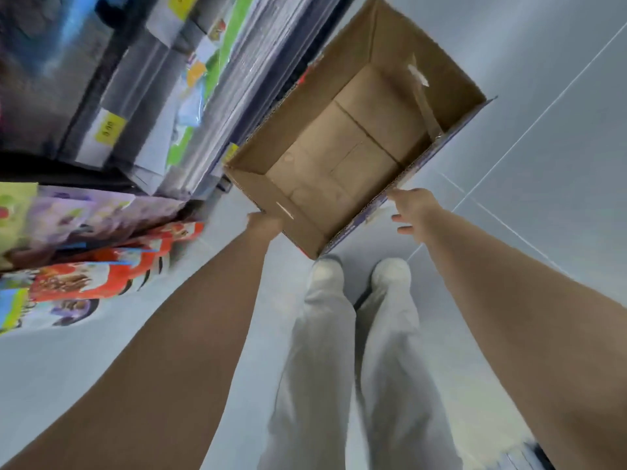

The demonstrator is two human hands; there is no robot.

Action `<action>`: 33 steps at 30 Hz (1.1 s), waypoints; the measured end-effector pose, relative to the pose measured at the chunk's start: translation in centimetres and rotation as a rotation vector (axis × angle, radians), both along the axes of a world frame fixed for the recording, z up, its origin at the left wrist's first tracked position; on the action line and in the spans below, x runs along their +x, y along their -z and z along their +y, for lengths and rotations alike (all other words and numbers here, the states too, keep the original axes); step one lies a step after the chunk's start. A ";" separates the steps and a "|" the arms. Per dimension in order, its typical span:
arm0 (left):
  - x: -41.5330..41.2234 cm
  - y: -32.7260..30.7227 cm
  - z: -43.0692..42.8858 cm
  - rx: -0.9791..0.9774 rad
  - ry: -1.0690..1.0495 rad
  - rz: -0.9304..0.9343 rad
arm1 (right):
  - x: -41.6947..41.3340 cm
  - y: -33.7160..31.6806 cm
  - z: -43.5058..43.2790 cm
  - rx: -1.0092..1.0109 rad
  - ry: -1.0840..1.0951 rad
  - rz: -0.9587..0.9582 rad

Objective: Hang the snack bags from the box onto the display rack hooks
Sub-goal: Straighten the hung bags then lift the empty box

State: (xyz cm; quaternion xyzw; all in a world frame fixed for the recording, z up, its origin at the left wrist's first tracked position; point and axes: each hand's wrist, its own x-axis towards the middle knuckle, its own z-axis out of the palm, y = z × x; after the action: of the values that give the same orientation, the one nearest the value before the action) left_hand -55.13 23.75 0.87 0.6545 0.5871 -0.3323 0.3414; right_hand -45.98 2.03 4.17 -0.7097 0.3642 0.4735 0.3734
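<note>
An open cardboard box sits low over the floor ahead of my feet, and only bare cardboard shows inside it. My left hand grips the box's near-left rim, with its fingers hidden behind the wall. My right hand is at the near-right rim; one finger touches the edge and the others are spread apart. Red, purple and green snack bags hang in rows on the display rack at the left.
Blurred store shelves with yellow price tags stand at the upper left, close to the box. Grey tiled floor stretches to the right. My legs in pale trousers and white shoes stand just behind the box.
</note>
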 end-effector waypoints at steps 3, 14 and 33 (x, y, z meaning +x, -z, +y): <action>-1.8 2.3 -1.4 -0.178 -0.212 0.047 | -1.1 3.1 0.2 0.039 0.003 0.034; 6.1 2.2 -5.4 -0.339 -0.427 -0.289 | 1.8 3.7 -0.7 0.205 0.095 -0.175; 38.3 -6.1 -13.2 -0.464 -0.338 -0.447 | 30.9 -5.5 -5.9 0.031 -0.209 -0.309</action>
State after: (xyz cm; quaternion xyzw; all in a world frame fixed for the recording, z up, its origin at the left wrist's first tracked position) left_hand -16.84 10.60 6.93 0.5099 0.5066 -0.2445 0.6508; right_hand -15.12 -3.91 9.68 -0.8020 0.2195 0.4007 0.3848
